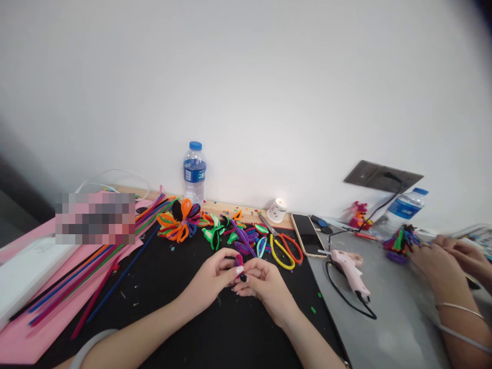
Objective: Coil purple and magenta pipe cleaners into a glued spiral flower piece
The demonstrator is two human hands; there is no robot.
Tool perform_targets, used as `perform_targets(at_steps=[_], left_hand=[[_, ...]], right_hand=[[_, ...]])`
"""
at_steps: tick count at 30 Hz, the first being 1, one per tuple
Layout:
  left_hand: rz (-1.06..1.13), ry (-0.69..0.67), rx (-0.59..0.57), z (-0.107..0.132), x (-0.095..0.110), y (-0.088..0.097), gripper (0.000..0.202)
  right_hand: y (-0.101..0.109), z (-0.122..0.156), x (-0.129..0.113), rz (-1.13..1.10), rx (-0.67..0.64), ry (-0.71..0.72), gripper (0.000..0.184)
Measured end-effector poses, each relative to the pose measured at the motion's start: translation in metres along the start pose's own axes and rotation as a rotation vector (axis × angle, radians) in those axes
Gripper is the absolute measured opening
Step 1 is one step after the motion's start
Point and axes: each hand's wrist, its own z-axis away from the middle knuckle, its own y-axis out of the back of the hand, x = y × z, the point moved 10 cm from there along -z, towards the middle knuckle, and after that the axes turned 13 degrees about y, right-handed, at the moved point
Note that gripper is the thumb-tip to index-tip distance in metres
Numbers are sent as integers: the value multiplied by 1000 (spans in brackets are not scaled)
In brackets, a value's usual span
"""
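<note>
A small magenta fuzzy piece (239, 259) sits pinched between the fingertips of the left hand (216, 275) and right hand (263, 281), over a black mat (215, 338). Past it lie scissors (275, 234) and an orange fuzzy flower (179, 224), then a wooden strip (251, 207) against the white wall (249, 102); a grey tabletop (388, 302) adjoins on the right

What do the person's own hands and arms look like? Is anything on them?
The hands have no gloves. The left hand has a pale, shiny thumbnail, and the right hand has a black thumbnail. Low on the left arm sits a pale grey band; I can't tell whether it's a cuff or a bracelet.
</note>
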Motion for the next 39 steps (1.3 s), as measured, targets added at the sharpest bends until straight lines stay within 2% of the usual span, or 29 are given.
perform_targets(at_steps=[6, 18, 30, 39], left_hand=[[-35, -13, 21, 0, 2, 2, 32], [13, 23, -15, -3, -6, 1, 36], [41, 42, -21, -2, -6, -3, 38], [39, 49, 12, 0, -2, 2, 36]], right_hand=[[-3, 1, -2, -18, -22, -6, 28], [2, -1, 4, 10, -6, -4, 29], [2, -1, 2, 49, 5, 7, 27], [-3, -3, -7, 115, -53, 63, 28]])
